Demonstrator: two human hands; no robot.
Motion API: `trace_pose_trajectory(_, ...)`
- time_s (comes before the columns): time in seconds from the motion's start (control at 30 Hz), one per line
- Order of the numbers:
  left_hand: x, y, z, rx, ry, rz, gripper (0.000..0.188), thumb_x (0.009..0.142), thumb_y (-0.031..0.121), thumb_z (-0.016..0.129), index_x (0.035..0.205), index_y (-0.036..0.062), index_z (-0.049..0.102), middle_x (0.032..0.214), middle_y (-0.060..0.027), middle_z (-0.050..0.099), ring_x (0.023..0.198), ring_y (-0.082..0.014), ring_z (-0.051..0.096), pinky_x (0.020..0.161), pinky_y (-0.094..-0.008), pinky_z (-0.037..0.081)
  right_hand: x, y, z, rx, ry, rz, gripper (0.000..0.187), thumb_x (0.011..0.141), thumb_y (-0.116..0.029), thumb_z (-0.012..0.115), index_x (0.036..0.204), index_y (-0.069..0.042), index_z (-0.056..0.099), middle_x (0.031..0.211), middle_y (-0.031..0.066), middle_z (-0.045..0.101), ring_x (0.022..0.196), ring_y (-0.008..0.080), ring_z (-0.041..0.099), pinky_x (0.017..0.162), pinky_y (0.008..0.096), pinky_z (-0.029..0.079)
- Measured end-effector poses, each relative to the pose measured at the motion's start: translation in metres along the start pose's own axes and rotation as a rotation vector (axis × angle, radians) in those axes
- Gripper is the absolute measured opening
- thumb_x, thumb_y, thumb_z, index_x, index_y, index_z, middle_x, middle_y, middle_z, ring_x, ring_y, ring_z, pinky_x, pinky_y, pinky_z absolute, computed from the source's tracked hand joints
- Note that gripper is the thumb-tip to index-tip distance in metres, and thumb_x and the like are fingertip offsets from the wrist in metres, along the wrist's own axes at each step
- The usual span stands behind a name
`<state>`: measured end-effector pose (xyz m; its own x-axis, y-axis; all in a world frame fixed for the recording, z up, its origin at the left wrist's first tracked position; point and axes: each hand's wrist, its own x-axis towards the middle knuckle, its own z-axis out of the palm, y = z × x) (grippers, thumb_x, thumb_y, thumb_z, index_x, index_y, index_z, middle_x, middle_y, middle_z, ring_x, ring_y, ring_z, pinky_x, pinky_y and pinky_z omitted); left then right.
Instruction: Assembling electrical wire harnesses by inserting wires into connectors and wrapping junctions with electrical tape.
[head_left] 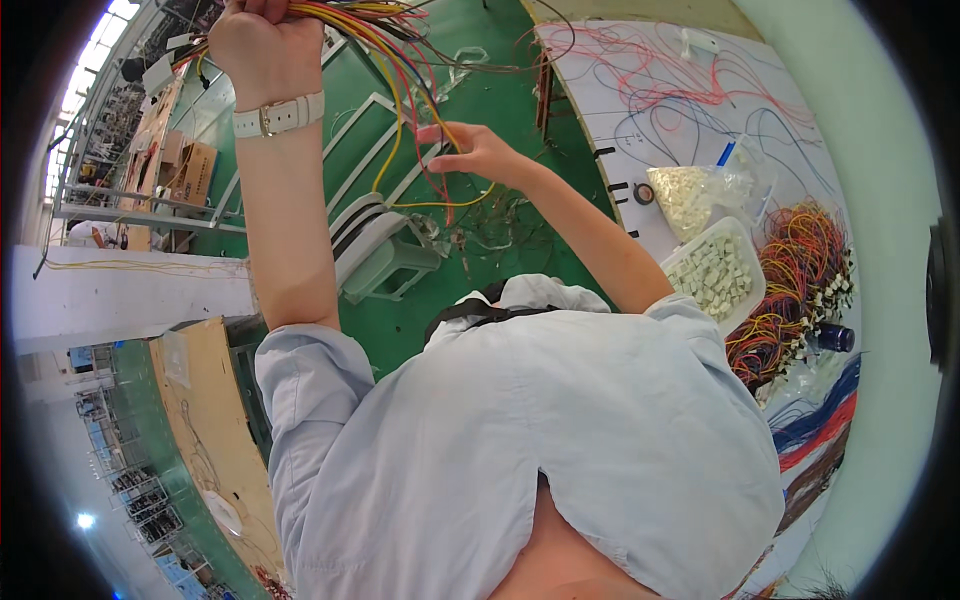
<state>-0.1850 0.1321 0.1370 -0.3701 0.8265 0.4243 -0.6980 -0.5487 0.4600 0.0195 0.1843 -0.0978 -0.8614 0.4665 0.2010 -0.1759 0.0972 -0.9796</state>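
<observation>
At the top left my left hand (262,28) is closed around a bundle of wires (365,14), mostly yellow, red and black. A pale watch strap (280,116) circles that wrist. White connectors (160,72) show at the bundle's left side. Loose yellow, red and blue wire ends hang down to the right, toward my right hand (475,155). Its thumb and fingers are spread apart beside the hanging wires, with some strands crossing near the fingertips. Whether the fingertips touch a strand I cannot make out.
To the right, a white table (630,140) bears loose wires, a bag of cream connectors (685,200), a white tub (745,255), black tape (643,194) and a large wire bundle (800,280). Below my hands stand stacked stools (385,250) and a metal frame (350,140) on green floor.
</observation>
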Motion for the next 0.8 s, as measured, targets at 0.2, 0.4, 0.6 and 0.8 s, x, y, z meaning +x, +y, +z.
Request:
trace_pose_trajectory(0.2,0.011,0.009,-0.028,-0.028,0.063,-0.021,0.028,0.084,0.004,0.036,0.057,0.0123,0.028,0.052,0.0021,0.022,0.048,-0.012,0.026,0.055,-0.0299,0.031,0.008,0.019,0.032,0.293,-0.275,0.078,0.039,0.082,-0.027,0.072,0.111,-0.004,0.062,0.1,0.0075,0.067,0.094,0.0131,0.063,0.087,0.0271,0.048)
trace_pose_trajectory(0.4,0.016,0.043,-0.065,-0.097,0.027,-0.371,0.026,0.087,0.005,0.038,0.062,0.0107,0.032,0.053,0.0031,0.024,0.044,-0.0091,0.025,0.052,-0.026,0.029,-0.033,0.035,-0.008,0.359,-0.124,0.356,0.024,0.09,-0.028,0.061,0.081,-0.006,0.063,0.062,-0.0023,0.055,0.056,0.0071,0.055,0.053,0.0221,0.041)
trace_pose_trajectory(0.6,-0.044,0.127,-0.191,0.287,0.339,-0.293,0.034,0.097,0.017,0.033,0.063,0.0122,0.031,0.055,0.0028,0.02,0.046,-0.0102,0.023,0.049,-0.0265,0.025,-0.136,0.032,-0.118,0.756,0.031,0.343,0.037,0.098,-0.034,0.043,0.067,-0.015,0.037,0.056,-0.0078,0.022,0.045,0.0054,0.022,0.044,0.0221,0.022)
trace_pose_trajectory(0.8,-0.132,-0.012,-0.209,1.332,0.271,-0.259,0.03,0.094,0.035,0.052,0.074,0.0129,0.05,0.061,0.0058,0.043,0.049,-0.0039,0.037,0.043,-0.022,0.025,-0.108,0.024,-0.102,0.742,0.578,0.139,0.025,0.097,-0.026,0.045,0.081,-0.008,0.051,0.058,-0.0069,0.026,0.047,0.0058,0.025,0.045,0.0228,0.021)
